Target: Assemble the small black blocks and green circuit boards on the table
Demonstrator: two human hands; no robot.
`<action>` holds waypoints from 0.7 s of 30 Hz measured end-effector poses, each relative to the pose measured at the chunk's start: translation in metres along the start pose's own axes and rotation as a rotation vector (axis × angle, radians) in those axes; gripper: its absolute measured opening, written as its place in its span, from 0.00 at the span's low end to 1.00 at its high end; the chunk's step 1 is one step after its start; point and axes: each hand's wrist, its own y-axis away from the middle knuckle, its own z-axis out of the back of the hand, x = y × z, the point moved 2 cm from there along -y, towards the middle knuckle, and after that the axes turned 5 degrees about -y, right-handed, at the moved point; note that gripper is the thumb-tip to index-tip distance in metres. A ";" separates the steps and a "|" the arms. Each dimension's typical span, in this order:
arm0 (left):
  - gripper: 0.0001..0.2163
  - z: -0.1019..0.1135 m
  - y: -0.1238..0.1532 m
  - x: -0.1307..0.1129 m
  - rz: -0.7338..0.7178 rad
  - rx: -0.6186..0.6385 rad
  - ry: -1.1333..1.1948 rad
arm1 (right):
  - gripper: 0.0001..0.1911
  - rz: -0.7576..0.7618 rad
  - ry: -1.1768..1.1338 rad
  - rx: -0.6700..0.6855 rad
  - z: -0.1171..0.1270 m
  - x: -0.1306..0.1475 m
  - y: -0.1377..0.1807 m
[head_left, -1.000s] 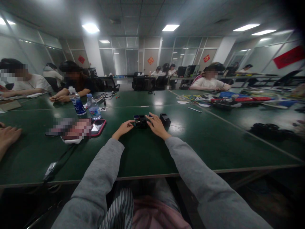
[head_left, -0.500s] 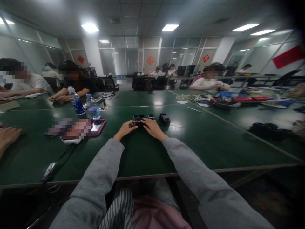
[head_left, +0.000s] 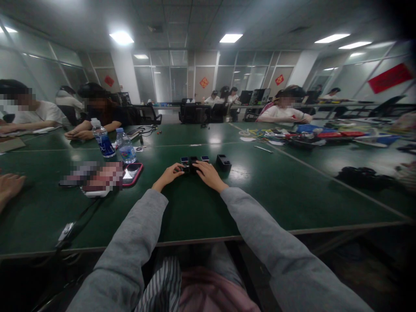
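Note:
My left hand [head_left: 169, 176] is closed in a pinch on a small dark device [head_left: 185, 168], too small to make out its kind. Just to the right, my right hand [head_left: 209, 175] has its fingers closed against an upright small black box [head_left: 193, 162], steadying it on the table. Behind the left fingertips lies a small square gadget with a bluish-white top [head_left: 184, 159]. A similar square gadget [head_left: 204, 158] is behind my right hand. Farther right stands a larger black case [head_left: 224, 162] with slots in its top.
The green table [head_left: 195, 208] holds two water bottles [head_left: 126, 147] and a pink-edged phone [head_left: 132, 174] on the left. A pen-like stick [head_left: 263, 149], mixed tools and cables [head_left: 312, 138], and a dark bundle [head_left: 364, 178] lie right. Another person's hand [head_left: 11, 186] rests far left.
My left hand has shifted slightly left with the dark device, away from the small black box. More of that box now shows between the hands. My right hand has barely moved.

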 end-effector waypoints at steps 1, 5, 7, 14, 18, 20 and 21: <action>0.18 0.001 -0.001 0.001 0.003 0.012 0.014 | 0.21 -0.001 0.002 -0.002 0.000 -0.001 0.000; 0.18 0.003 -0.001 0.002 0.008 0.046 0.036 | 0.21 0.003 -0.003 -0.006 0.001 -0.001 0.001; 0.18 0.005 -0.001 0.002 0.002 0.048 0.029 | 0.21 0.002 -0.007 -0.002 0.001 0.000 0.001; 0.17 0.019 0.003 0.009 0.058 0.009 0.000 | 0.22 -0.005 -0.018 0.005 0.005 0.004 0.001; 0.17 0.028 0.004 0.016 0.064 0.027 0.016 | 0.22 -0.013 -0.022 0.008 0.005 0.004 0.002; 0.18 0.031 0.005 0.019 0.078 0.040 0.022 | 0.22 -0.019 -0.023 0.013 0.004 0.003 0.002; 0.18 0.032 0.006 0.021 0.086 0.045 0.026 | 0.22 -0.023 -0.022 0.013 0.003 0.002 0.002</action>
